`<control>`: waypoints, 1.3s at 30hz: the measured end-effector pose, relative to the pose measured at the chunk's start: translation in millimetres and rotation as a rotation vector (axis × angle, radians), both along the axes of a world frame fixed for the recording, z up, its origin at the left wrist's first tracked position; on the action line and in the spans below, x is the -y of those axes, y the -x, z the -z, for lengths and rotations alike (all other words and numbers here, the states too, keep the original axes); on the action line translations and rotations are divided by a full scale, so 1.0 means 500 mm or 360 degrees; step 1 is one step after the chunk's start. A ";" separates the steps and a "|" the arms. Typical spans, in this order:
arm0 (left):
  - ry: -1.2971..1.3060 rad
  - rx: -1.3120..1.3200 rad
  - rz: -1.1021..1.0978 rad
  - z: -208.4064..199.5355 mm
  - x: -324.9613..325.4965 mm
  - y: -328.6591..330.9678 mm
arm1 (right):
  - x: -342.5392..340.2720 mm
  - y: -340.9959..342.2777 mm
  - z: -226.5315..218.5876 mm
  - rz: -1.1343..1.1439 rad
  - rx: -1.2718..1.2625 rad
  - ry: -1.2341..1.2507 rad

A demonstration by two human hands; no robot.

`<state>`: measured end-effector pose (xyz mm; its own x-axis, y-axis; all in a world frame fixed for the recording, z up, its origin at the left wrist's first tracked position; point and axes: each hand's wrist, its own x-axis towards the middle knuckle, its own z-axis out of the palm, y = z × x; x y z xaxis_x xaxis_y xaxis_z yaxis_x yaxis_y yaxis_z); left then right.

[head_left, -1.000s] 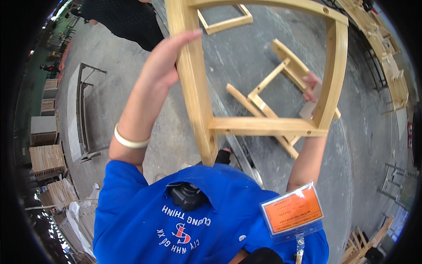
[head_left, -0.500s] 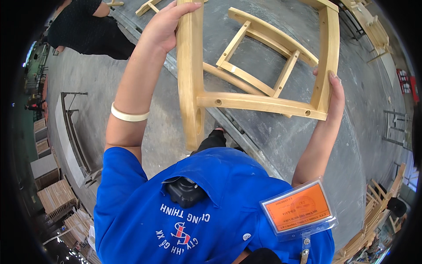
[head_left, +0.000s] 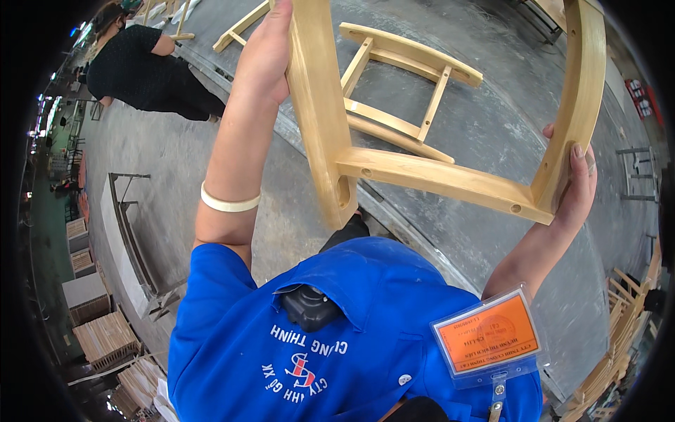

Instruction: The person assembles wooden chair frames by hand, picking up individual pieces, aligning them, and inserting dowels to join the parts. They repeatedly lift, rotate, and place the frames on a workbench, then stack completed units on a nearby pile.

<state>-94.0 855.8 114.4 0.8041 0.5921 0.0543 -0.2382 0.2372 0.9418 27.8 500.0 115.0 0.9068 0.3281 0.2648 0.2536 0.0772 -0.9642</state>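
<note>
Both my hands hold up a light wooden chair frame [head_left: 436, 179] with round holes in its lower rail. My left hand [head_left: 271, 60] is closed around the thick left leg, high up, its fingertips partly out of the picture. At the right, my right hand [head_left: 581, 179] grips the curved side post near the lower corner, with the thumb on the near face and most fingers behind it. Beyond the held frame, a second wooden chair frame [head_left: 415, 55] lies on the grey worktable [head_left: 485, 260], its curved back rail on the far side.
Another wooden piece [head_left: 242, 28] lies at the table's far left. A person in dark clothes [head_left: 133, 70] stands beyond at the left. A metal-legged bench [head_left: 130, 246] stands on the floor at left. Wood is stacked at lower left [head_left: 105, 334] and lower right [head_left: 612, 352].
The held chair frame has moved right and tilted, its right corner lower. Both hands have stayed closed on it. The whole view has also shifted somewhat.
</note>
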 end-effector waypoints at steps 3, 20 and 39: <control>-0.0065 0.0053 -0.0049 -0.016 0.030 0.008 | 0.039 -0.004 -0.001 -0.0023 0.0035 0.0022; -0.0314 0.0582 -0.0081 -0.135 0.188 0.076 | 0.180 0.017 0.034 -0.0074 0.0540 -0.0467; -0.0551 -0.0004 0.1256 -0.008 0.274 -0.084 | 0.202 0.019 0.379 0.0229 -0.0999 -0.1035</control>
<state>-51.9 718.6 118.3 0.9737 -0.1895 0.1260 -0.1222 0.0318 0.9920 18.2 398.8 -74.6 0.9673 0.1594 -0.1974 -0.2531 0.6614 -0.7060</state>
